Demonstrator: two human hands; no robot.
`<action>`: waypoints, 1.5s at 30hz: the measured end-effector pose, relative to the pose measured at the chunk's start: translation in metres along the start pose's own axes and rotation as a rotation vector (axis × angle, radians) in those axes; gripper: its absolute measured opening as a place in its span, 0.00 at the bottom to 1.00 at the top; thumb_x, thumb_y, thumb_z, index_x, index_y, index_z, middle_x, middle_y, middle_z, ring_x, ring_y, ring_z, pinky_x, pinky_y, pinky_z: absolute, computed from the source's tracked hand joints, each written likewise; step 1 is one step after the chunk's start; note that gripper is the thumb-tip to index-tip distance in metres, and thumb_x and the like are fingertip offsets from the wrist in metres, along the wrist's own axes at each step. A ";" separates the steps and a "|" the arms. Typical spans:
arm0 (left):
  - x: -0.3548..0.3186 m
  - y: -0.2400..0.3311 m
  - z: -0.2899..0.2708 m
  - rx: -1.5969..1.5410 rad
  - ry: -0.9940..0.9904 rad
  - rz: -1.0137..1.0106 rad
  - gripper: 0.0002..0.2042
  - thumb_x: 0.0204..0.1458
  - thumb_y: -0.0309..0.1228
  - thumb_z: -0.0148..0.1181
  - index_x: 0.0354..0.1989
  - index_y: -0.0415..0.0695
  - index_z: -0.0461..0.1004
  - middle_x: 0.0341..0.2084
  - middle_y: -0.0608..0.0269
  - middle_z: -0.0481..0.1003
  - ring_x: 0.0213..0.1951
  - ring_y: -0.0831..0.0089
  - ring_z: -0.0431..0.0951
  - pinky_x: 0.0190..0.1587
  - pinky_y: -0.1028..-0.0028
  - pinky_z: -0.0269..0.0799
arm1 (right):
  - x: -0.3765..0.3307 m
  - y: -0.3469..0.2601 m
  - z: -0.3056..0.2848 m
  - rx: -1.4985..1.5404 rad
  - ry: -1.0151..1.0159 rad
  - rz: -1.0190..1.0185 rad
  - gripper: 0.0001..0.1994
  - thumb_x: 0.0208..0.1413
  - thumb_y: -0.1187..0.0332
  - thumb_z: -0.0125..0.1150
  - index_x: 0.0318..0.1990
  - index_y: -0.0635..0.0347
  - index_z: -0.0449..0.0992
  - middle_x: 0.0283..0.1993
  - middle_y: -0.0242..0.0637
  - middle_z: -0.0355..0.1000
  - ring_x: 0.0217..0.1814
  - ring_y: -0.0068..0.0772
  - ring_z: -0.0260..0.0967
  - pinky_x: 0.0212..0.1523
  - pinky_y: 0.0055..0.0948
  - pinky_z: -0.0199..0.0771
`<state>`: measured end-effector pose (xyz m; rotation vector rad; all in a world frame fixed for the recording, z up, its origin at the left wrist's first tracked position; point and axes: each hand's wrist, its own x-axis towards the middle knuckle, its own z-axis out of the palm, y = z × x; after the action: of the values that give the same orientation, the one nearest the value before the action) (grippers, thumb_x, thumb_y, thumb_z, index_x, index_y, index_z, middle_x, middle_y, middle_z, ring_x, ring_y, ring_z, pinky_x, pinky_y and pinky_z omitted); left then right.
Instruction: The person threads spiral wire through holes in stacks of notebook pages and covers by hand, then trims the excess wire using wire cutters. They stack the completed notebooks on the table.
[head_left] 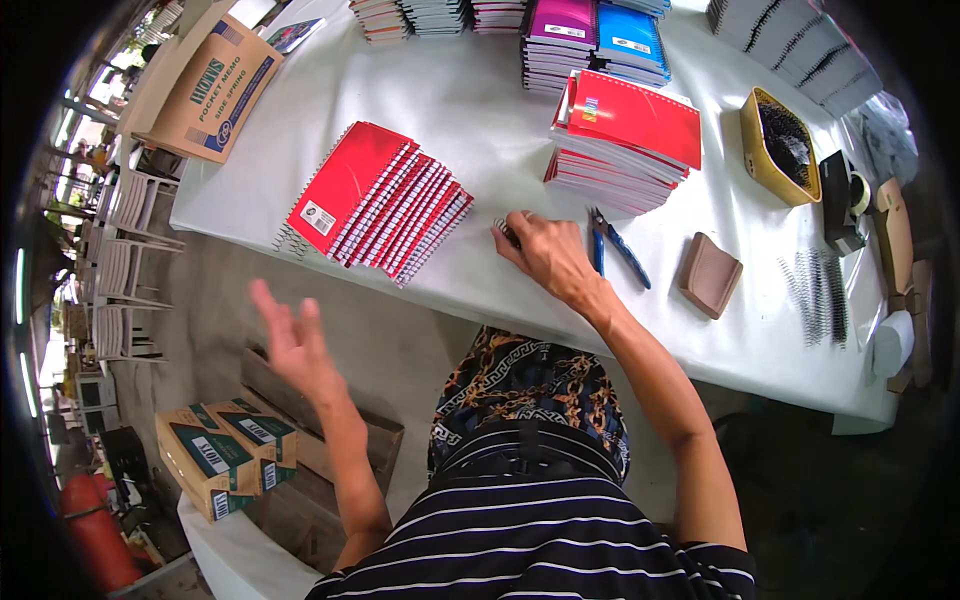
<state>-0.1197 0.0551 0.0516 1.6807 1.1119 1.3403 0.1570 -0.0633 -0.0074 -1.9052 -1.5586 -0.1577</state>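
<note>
My left hand (298, 345) is off the table's front edge, fingers spread and holding nothing. On the tabletop my right hand (548, 252) is closed, with a small dark wire coil (507, 234) showing at its fingertips; the rest of the coil is hidden. To its left, several red spiral notebooks (345, 185) lie fanned and overlapping. Blue-handled pliers (622, 252) lie just right of my right hand, their jaws pointing away from me. Behind them rises a stack of red-covered pads (635, 125).
Farther right are a brown curved block (710, 275), a yellow tub (750, 140) of dark coils, a tape dispenser (845, 210) and loose wire coils (825, 300). Purple notebooks (560, 25) and blue notebooks (632, 45) are stacked behind. An open carton (205, 95) stands at the far left.
</note>
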 end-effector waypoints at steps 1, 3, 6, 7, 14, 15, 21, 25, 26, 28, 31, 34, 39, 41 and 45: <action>-0.011 -0.018 0.005 0.063 -0.067 -0.013 0.39 0.53 0.27 0.65 0.71 0.36 0.50 0.71 0.50 0.52 0.72 0.56 0.51 0.72 0.58 0.45 | 0.003 0.000 -0.012 0.068 0.015 0.024 0.13 0.59 0.63 0.62 0.29 0.63 0.72 0.22 0.43 0.72 0.18 0.46 0.69 0.23 0.40 0.70; -0.035 -0.050 0.016 0.192 -0.198 -0.041 0.44 0.50 0.30 0.70 0.72 0.36 0.47 0.72 0.51 0.50 0.73 0.55 0.48 0.72 0.58 0.40 | 0.016 -0.011 -0.056 0.207 0.040 0.070 0.11 0.58 0.66 0.63 0.30 0.64 0.73 0.25 0.44 0.74 0.18 0.43 0.67 0.24 0.38 0.69; -0.048 -0.088 0.042 0.255 -0.219 0.129 0.48 0.47 0.33 0.73 0.72 0.36 0.44 0.73 0.46 0.46 0.74 0.52 0.43 0.73 0.58 0.38 | 0.034 0.010 -0.133 0.240 0.323 0.147 0.11 0.57 0.65 0.65 0.31 0.65 0.75 0.22 0.49 0.70 0.20 0.37 0.69 0.26 0.34 0.70; -0.046 -0.092 0.051 0.290 -0.202 0.095 0.50 0.46 0.34 0.73 0.72 0.35 0.44 0.72 0.45 0.46 0.74 0.52 0.42 0.73 0.58 0.37 | 0.042 0.032 -0.163 0.026 0.365 0.185 0.12 0.58 0.65 0.65 0.31 0.66 0.75 0.22 0.50 0.70 0.20 0.32 0.68 0.25 0.31 0.68; -0.046 -0.102 0.073 0.283 -0.181 -0.072 0.52 0.44 0.40 0.75 0.72 0.35 0.46 0.71 0.37 0.44 0.73 0.50 0.42 0.73 0.58 0.39 | 0.063 0.254 -0.287 -0.657 0.585 0.355 0.17 0.63 0.54 0.56 0.41 0.61 0.74 0.39 0.48 0.75 0.38 0.51 0.75 0.36 0.45 0.71; -0.046 -0.099 0.073 0.283 -0.169 -0.079 0.51 0.44 0.41 0.75 0.71 0.34 0.47 0.71 0.37 0.44 0.73 0.49 0.43 0.73 0.57 0.39 | 0.055 0.283 -0.288 -0.684 0.546 0.389 0.17 0.63 0.54 0.56 0.43 0.60 0.74 0.43 0.49 0.75 0.42 0.51 0.75 0.38 0.47 0.72; -0.041 -0.114 0.076 0.285 -0.109 -0.072 0.48 0.47 0.44 0.72 0.70 0.33 0.50 0.70 0.35 0.47 0.72 0.47 0.45 0.72 0.53 0.43 | 0.020 0.353 -0.264 -0.593 -0.073 0.745 0.32 0.64 0.38 0.38 0.67 0.48 0.64 0.74 0.38 0.51 0.76 0.53 0.44 0.73 0.52 0.41; -0.043 -0.112 0.082 0.252 -0.069 -0.069 0.47 0.46 0.40 0.74 0.70 0.32 0.50 0.70 0.34 0.47 0.72 0.48 0.48 0.71 0.55 0.46 | 0.026 0.340 -0.279 -0.644 0.048 0.734 0.30 0.64 0.40 0.40 0.66 0.46 0.65 0.75 0.37 0.51 0.76 0.52 0.45 0.73 0.52 0.43; -0.043 -0.113 0.086 0.206 -0.066 -0.074 0.47 0.46 0.38 0.74 0.70 0.32 0.50 0.70 0.35 0.47 0.72 0.50 0.49 0.71 0.56 0.48 | 0.025 0.336 -0.293 -0.763 0.112 0.684 0.29 0.65 0.41 0.42 0.65 0.46 0.66 0.74 0.39 0.52 0.75 0.52 0.47 0.73 0.50 0.46; -0.044 -0.111 0.097 -0.071 -0.053 -0.143 0.47 0.46 0.29 0.74 0.71 0.34 0.48 0.71 0.41 0.48 0.71 0.57 0.51 0.70 0.61 0.53 | 0.010 0.324 -0.318 -0.893 0.250 0.470 0.23 0.65 0.47 0.47 0.60 0.49 0.72 0.70 0.43 0.58 0.70 0.51 0.57 0.68 0.47 0.56; -0.034 -0.105 0.081 -0.012 -0.044 -0.096 0.46 0.46 0.24 0.73 0.72 0.36 0.48 0.71 0.48 0.48 0.71 0.60 0.49 0.69 0.66 0.53 | 0.022 0.207 -0.285 -0.723 0.583 0.194 0.09 0.64 0.65 0.57 0.44 0.58 0.79 0.52 0.47 0.74 0.51 0.49 0.74 0.50 0.41 0.73; -0.023 -0.109 0.082 -0.019 -0.027 -0.027 0.49 0.42 0.30 0.75 0.71 0.37 0.50 0.71 0.46 0.51 0.72 0.55 0.49 0.69 0.59 0.54 | -0.009 0.065 -0.217 -0.446 0.506 -0.005 0.03 0.55 0.78 0.59 0.36 0.61 0.77 0.34 0.39 0.77 0.32 0.42 0.76 0.33 0.35 0.75; 0.002 -0.126 0.078 0.148 -0.044 -0.009 0.48 0.40 0.28 0.75 0.71 0.42 0.52 0.68 0.48 0.59 0.71 0.44 0.48 0.69 0.56 0.52 | -0.059 -0.002 -0.080 -0.449 -0.026 0.160 0.19 0.51 0.61 0.68 0.47 0.61 0.73 0.40 0.45 0.73 0.41 0.47 0.71 0.40 0.41 0.71; 0.014 -0.125 0.080 0.096 -0.054 -0.017 0.49 0.40 0.29 0.76 0.72 0.44 0.51 0.68 0.49 0.58 0.71 0.41 0.47 0.70 0.54 0.50 | -0.062 0.006 -0.061 -0.500 -0.132 0.298 0.25 0.50 0.61 0.68 0.53 0.64 0.69 0.45 0.50 0.70 0.47 0.50 0.68 0.44 0.44 0.69; 0.021 -0.123 0.079 0.217 -0.054 -0.002 0.53 0.40 0.30 0.76 0.73 0.45 0.45 0.70 0.47 0.54 0.71 0.36 0.45 0.69 0.50 0.47 | -0.053 -0.005 -0.049 -0.479 -0.231 0.299 0.33 0.47 0.65 0.68 0.61 0.66 0.62 0.52 0.55 0.66 0.53 0.52 0.65 0.46 0.46 0.68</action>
<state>-0.0647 0.1205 -0.0687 1.8580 1.2649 1.2004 0.1524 -0.1342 0.0070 -2.5876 -1.4459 -0.1986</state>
